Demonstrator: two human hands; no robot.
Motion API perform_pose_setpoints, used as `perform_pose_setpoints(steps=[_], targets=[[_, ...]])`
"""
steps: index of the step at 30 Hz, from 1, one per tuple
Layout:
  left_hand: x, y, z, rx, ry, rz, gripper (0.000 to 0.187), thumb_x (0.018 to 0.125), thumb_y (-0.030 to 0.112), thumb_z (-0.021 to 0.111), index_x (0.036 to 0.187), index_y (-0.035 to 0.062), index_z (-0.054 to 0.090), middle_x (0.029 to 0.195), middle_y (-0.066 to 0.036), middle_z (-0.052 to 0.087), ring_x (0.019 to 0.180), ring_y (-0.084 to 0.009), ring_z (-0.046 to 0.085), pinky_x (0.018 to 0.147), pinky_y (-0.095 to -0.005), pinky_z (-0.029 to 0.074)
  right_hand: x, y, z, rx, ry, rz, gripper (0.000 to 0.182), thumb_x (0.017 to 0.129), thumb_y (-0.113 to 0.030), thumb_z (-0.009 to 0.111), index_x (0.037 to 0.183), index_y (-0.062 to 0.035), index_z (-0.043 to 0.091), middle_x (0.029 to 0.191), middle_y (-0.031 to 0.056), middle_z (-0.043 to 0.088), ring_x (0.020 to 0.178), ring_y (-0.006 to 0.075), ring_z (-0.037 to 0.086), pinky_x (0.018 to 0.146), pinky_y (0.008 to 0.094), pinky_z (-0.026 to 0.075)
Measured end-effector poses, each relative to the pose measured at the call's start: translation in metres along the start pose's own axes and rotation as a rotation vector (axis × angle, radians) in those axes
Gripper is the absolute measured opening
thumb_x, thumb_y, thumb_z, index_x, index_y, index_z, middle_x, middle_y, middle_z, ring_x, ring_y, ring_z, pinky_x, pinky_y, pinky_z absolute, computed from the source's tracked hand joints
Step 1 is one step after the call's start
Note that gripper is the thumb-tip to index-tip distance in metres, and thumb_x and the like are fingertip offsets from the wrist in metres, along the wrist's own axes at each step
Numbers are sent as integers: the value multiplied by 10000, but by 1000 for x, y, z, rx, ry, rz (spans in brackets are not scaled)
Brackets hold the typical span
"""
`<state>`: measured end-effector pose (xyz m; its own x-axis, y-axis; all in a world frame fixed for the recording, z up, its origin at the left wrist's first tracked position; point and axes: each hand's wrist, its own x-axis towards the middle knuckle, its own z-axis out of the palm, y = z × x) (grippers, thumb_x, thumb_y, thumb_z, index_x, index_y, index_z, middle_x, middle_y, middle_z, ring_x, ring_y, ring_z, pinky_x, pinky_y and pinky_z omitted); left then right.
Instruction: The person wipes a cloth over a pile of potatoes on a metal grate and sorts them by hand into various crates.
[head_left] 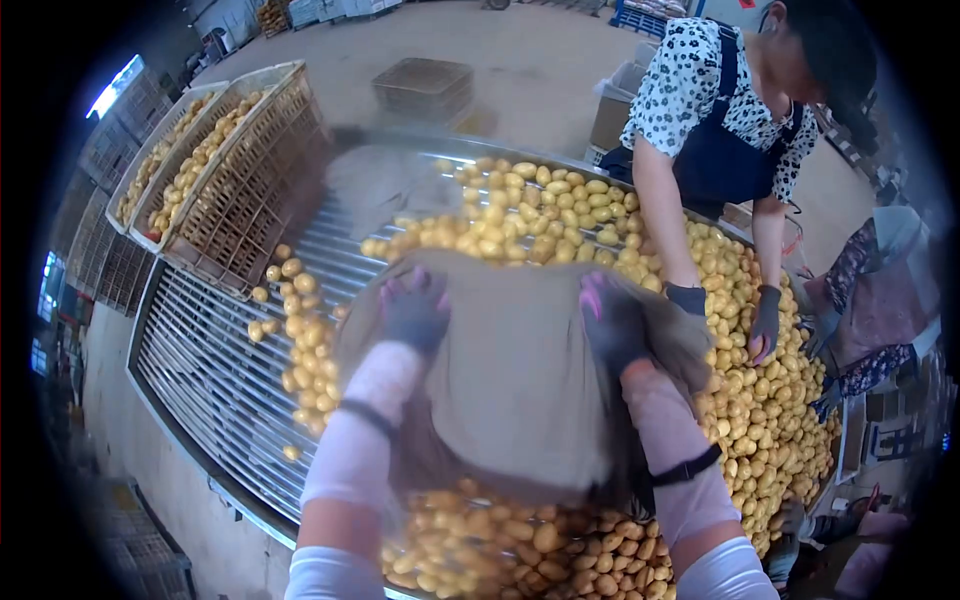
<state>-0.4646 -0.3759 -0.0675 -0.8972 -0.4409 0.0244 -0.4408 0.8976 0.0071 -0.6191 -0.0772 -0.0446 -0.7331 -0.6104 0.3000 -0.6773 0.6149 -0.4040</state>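
Observation:
A grey-brown cloth [520, 370] is stretched between my two hands over a heap of yellow potatoes [460, 540], blurred at its edges. My left hand [412, 312], in a dark glove with pink fingertips, grips the cloth at its left side. Gloved the same way, my right hand [612, 322] is closed on the cloth's right side. The cloth covers the potatoes under it. More potatoes [540, 210] lie beyond its far edge, and a loose strip of potatoes [312, 340] runs to the left of my left hand.
The slatted metal table [215, 360] has a raised rim. Plastic crates of potatoes [235, 170] stand at its far left corner. A co-worker [700, 110] reaches into the potatoes at the right, wearing dark gloves. Another crate [424, 90] stands on the floor behind.

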Motion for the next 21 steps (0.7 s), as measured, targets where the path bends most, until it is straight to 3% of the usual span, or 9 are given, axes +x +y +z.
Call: perform_pose_setpoints(steps=[3, 5, 8, 9, 11, 12, 14, 16, 21], targets=[[33, 6, 28, 82, 51, -14, 546, 1016, 433, 436, 1514, 218, 379, 1611, -80, 332, 1402, -552, 298, 1132, -695, 213, 43, 13, 41, -5, 55, 22, 357, 982, -297, 494, 1167, -4, 581, 1191, 194, 631, 1115, 400, 590, 975, 508, 452], [26, 9, 30, 113, 61, -23, 533, 1015, 434, 431, 1501, 220, 386, 1613, -64, 322, 1427, -500, 301, 1114, -695, 254, 55, -7, 21, -54, -245, 149, 403, 1007, -342, 459, 1184, 4, 567, 1236, 205, 616, 1130, 394, 590, 967, 510, 460], [0, 19, 9, 149, -126, 56, 484, 1009, 398, 444, 1463, 233, 419, 1578, -38, 374, 1429, -402, 356, 1055, -697, 336, 26, 11, 69, 317, 169, 143, 386, 996, -369, 480, 1132, -26, 594, 1172, 205, 630, 1094, 392, 599, 950, 500, 473], [-7, 17, 26, 176, -33, 123, 448, 995, 357, 456, 1420, 216, 456, 1502, -81, 462, 1385, -328, 435, 992, -689, 400, 19, 3, 52, 241, 0, 94, 364, 984, -362, 508, 1102, -34, 610, 1127, 199, 637, 1078, 395, 600, 940, 495, 475], [-20, 38, 57, 123, -135, 131, 475, 989, 328, 452, 1440, 176, 443, 1475, -132, 480, 1385, -324, 434, 1003, -697, 391, 2, -23, 3, 84, -332, 7, 322, 960, -349, 564, 1042, -48, 641, 1039, 187, 650, 1047, 402, 602, 919, 487, 479], [-32, 48, 73, 96, -191, 138, 489, 987, 313, 450, 1450, 157, 437, 1461, -158, 488, 1385, -323, 434, 1009, -701, 387, -11, -30, -4, 36, -303, -57, 301, 952, -340, 582, 1006, -52, 649, 1004, 185, 646, 1035, 405, 601, 907, 484, 480], [-78, 48, 115, 754, 305, 265, 527, 995, 298, 417, 1489, 114, 399, 1478, -206, 459, 1431, -337, 373, 1051, -709, 342, -40, -42, -14, -59, -240, -178, 266, 936, -322, 617, 935, -60, 665, 934, 181, 638, 1010, 410, 599, 883, 477, 482], [-129, 63, 98, 1070, 347, 404, 558, 1007, 281, 398, 1529, 91, 353, 1508, -233, 418, 1468, -351, 313, 1108, -683, 289, -78, -51, -26, 58, -330, -86, 277, 931, -332, 629, 923, -60, 680, 955, 191, 644, 1013, 410, 598, 880, 481, 477], [-238, 102, 28, 78, -89, 546, 549, 1020, 307, 397, 1529, 104, 364, 1528, -210, 403, 1471, -349, 306, 1132, -643, 268, -197, -67, -62, 344, -217, 30, 363, 908, -354, 657, 1124, -62, 669, 1139, 195, 656, 1085, 415, 592, 943, 493, 456]])
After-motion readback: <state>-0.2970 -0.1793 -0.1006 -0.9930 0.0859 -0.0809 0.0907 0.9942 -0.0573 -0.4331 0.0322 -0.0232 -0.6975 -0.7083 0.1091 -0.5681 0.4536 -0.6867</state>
